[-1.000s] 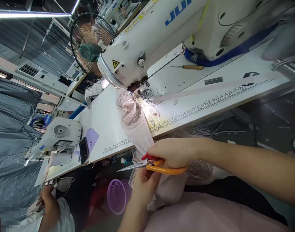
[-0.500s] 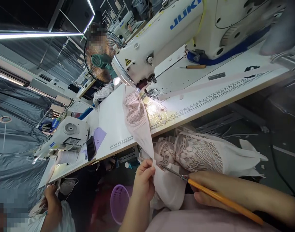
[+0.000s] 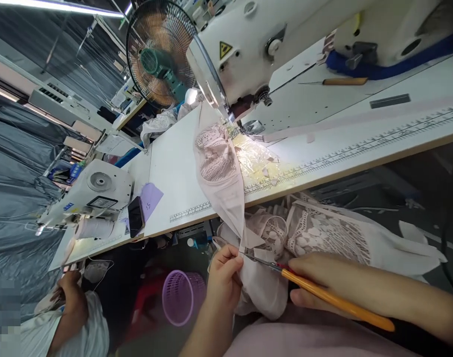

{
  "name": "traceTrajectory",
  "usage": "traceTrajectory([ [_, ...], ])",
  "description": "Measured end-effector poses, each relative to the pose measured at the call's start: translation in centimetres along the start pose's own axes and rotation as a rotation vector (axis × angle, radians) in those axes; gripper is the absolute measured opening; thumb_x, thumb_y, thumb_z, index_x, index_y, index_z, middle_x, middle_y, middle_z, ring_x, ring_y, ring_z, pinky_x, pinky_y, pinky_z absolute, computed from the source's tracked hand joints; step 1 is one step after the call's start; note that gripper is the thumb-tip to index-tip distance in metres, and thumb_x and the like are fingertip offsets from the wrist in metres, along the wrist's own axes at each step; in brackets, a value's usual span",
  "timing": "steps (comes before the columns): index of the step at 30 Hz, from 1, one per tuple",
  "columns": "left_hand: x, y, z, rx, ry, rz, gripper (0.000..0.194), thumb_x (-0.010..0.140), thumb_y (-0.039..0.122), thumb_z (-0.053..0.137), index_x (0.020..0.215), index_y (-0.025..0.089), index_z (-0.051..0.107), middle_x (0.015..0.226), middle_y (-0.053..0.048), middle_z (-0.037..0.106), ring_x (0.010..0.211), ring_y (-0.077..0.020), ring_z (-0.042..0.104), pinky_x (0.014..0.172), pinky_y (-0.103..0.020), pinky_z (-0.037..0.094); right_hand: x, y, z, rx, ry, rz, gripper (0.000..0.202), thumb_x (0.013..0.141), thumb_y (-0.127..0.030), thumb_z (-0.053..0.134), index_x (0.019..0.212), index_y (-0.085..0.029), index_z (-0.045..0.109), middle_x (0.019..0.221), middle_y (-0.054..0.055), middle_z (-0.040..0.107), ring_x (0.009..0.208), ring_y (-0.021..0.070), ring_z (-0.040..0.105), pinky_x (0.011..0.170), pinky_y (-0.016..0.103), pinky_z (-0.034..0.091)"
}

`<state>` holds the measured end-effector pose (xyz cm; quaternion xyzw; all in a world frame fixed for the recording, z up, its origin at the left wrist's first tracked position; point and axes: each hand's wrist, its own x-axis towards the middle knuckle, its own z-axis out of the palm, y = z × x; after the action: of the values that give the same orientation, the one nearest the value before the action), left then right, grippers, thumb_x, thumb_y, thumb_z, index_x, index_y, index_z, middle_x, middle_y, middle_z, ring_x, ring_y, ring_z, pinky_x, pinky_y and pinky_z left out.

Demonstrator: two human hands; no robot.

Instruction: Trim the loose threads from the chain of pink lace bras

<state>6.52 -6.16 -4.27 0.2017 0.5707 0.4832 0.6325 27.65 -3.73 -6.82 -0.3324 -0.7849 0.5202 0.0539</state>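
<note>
Pink garment (image 3: 221, 171): lies beside the head of the sewing machine (image 3: 245, 64) and hangs over the front edge of the table (image 3: 174, 173).
Left hand (image 3: 224, 280): pinches its lower end, below this edge.
Right hand (image 3: 315, 270): is closed around scissors (image 3: 334, 298), tips just beside the left fingertips.
Room: white tabletop extends left of the garment.

There is one pair of scissors (image 3: 338, 300), one fan (image 3: 155, 60), one basket (image 3: 197, 293) and one phone (image 3: 136, 217).

Left hand (image 3: 225, 277), right hand (image 3: 311, 267) (both curled)
</note>
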Motion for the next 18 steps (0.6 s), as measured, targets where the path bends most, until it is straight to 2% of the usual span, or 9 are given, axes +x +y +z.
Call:
traceTrajectory([
  [8, 0.7, -0.3, -0.8, -0.002, 0.028, -0.031, 0.030, 0.049, 0.027, 0.082, 0.056, 0.015, 0.055, 0.048, 0.005, 0.050, 0.044, -0.0054, 0.038, 0.046, -0.018, 0.025, 1.1, -0.5, 0.2, -0.029, -0.038, 0.097, 0.047, 0.084, -0.065, 0.043, 0.071, -0.021, 0.054, 0.069, 0.006, 0.063, 0.055, 0.0197, 0.053, 0.047, 0.027, 0.027],
  [13, 1.0, -0.2, -0.5, 0.008, 0.040, -0.045, 0.031, 0.048, 0.027, 0.081, 0.058, 0.015, 0.055, 0.049, 0.005, 0.048, 0.045, -0.0055, 0.037, 0.047, -0.019, 0.025, 1.5, -0.2, 0.4, -0.027, -0.021, 0.064, 0.048, 0.085, -0.065, 0.042, 0.069, -0.020, 0.053, 0.068, 0.007, 0.063, 0.055, 0.0206, 0.054, 0.047, 0.028, 0.027],
  [18, 1.1, 0.1, -0.4, 0.049, 0.031, -0.044, 0.030, 0.050, 0.028, 0.079, 0.058, 0.016, 0.054, 0.049, 0.006, 0.047, 0.044, -0.0056, 0.037, 0.045, -0.019, 0.024, 1.6, -0.2, 0.6, 0.005, 0.027, 0.021, 0.039, 0.087, -0.054, 0.048, 0.067, -0.020, 0.054, 0.062, 0.004, 0.061, 0.052, 0.0183, 0.054, 0.046, 0.027, 0.026],
])
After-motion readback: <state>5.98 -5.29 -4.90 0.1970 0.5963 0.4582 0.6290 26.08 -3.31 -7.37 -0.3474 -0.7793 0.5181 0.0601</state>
